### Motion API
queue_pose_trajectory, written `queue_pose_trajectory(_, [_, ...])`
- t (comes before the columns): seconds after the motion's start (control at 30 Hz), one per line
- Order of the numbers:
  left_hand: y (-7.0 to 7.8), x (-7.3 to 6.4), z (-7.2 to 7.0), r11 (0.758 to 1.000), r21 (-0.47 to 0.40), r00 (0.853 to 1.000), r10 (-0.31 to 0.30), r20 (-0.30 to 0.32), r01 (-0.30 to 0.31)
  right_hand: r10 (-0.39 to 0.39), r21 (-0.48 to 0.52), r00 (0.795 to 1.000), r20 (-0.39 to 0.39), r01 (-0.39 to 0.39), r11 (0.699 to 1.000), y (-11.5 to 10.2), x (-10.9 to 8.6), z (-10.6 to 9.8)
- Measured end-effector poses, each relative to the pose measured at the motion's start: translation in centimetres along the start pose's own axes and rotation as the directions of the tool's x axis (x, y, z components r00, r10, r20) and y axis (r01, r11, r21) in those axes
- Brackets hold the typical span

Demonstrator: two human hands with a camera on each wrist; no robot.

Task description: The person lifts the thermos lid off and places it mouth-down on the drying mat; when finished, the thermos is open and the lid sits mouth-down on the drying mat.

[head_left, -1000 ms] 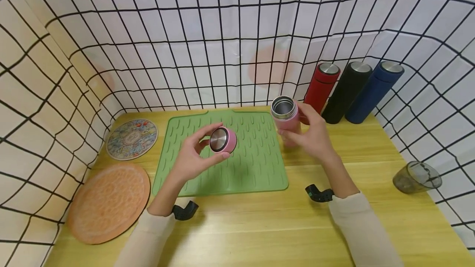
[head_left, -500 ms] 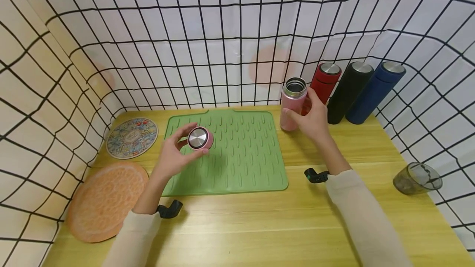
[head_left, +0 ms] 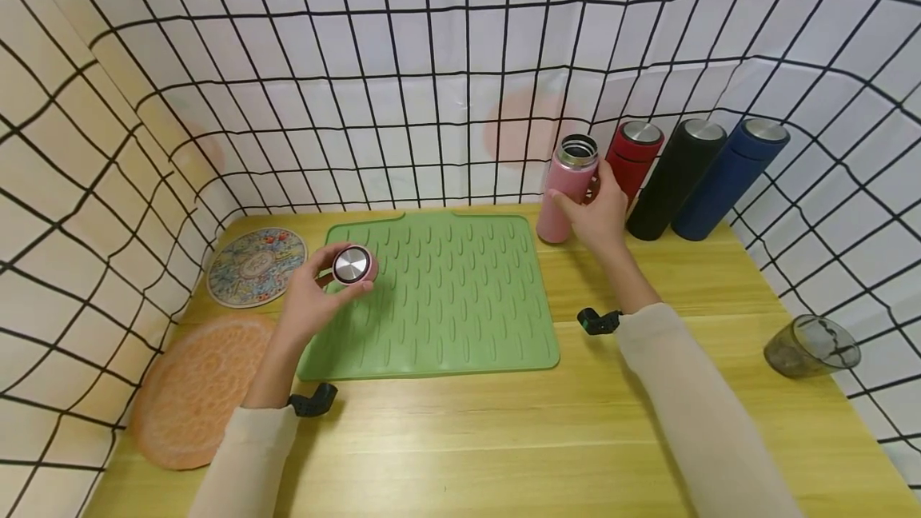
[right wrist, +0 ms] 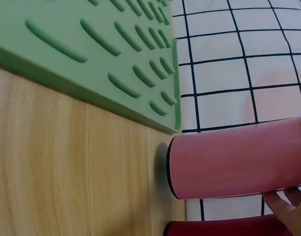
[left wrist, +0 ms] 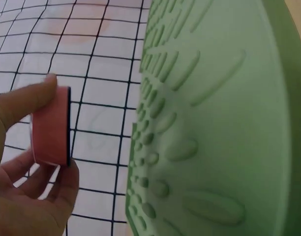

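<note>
My left hand (head_left: 308, 298) grips a pink bottle lid (head_left: 353, 264) by its sides, thumb and fingers on opposite edges. The lid's brushed-metal top faces up, over the left part of the green ridged mat (head_left: 446, 302). Seen from the left wrist, the lid (left wrist: 51, 127) has a dark rim along its lower edge. At the back right, my right hand (head_left: 604, 210) holds the pink thermos bottle (head_left: 561, 202) around its upper half. Its bare steel mouth faces up. In the right wrist view the dark base of the bottle (right wrist: 234, 162) is close to the table.
Red (head_left: 636, 158), black (head_left: 676, 182) and blue (head_left: 730, 182) thermos bottles stand in a row right of my right hand. A smoky glass cup (head_left: 806, 346) is at the right edge. Left lie a patterned round mat (head_left: 257, 267) and an orange round mat (head_left: 205, 390). Black wire grid surrounds the table.
My left hand has carried the lid leftward across the green mat. The right hand has moved the pink bottle back toward the grid, lowering it beside the red one.
</note>
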State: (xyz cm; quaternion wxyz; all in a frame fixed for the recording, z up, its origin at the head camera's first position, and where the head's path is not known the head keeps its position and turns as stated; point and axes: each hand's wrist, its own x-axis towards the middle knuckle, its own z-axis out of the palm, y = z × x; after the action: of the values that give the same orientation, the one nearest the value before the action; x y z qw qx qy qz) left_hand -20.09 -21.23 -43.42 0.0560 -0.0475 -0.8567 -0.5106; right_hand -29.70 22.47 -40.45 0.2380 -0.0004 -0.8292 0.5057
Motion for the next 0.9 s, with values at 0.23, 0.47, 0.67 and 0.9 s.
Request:
queue_pose_trajectory(0.23, [-1.0, 0.0, -0.5, 0.994, 0.086, 0.998, -0.062, 0.001, 0.061, 0.090, 0.000, 0.996, -0.010, -0.090, 0.996, 0.2, 0.5, 0.6])
queue_pose_trajectory(0.47, [-2.1, 0.1, -0.5, 0.975, 0.184, 0.991, -0.129, 0.014, 0.125, 0.106, -0.015, 0.994, -0.004, -0.106, 0.994, 0.4, 0.7, 1.0])
queue_pose_trajectory(0.67, [-2.6, 0.1, -0.7, 0.966, 0.218, 0.989, -0.146, 0.015, 0.139, 0.120, -0.024, 0.993, -0.007, -0.120, 0.993, 0.3, 0.8, 1.3])
queue_pose_trajectory(0.9, [-3.1, 0.1, -0.6, 0.966, 0.228, 0.991, -0.131, 0.022, 0.122, 0.151, -0.047, 0.989, 0.000, -0.151, 0.987, 0.0, 0.9, 1.3])
